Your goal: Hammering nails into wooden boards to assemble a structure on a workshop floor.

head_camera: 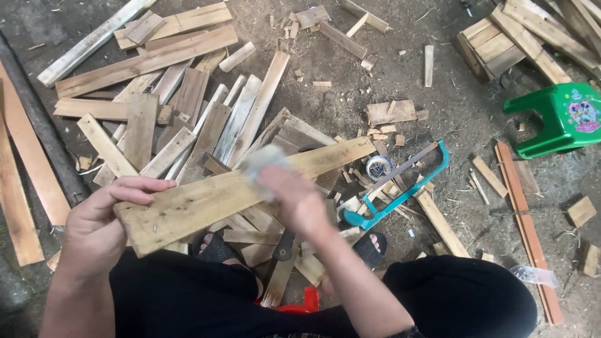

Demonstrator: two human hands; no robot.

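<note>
My left hand [103,216] grips the near end of a long pale wooden plank [325,158] that slants up to the right across my lap. My right hand [294,197] is blurred and presses a pale, crumpled piece of what looks like sandpaper [263,159] against the plank's top face near its middle. My knees in black trousers frame the bottom of the view, and my sandalled feet rest on the scraps below the plank.
Several loose planks and offcuts [188,106] cover the dirt floor. A teal hacksaw [400,181] lies to the right of the plank beside a small round tin [379,167]. A green plastic stool [563,119] stands at the right. A red object [300,303] sits between my legs.
</note>
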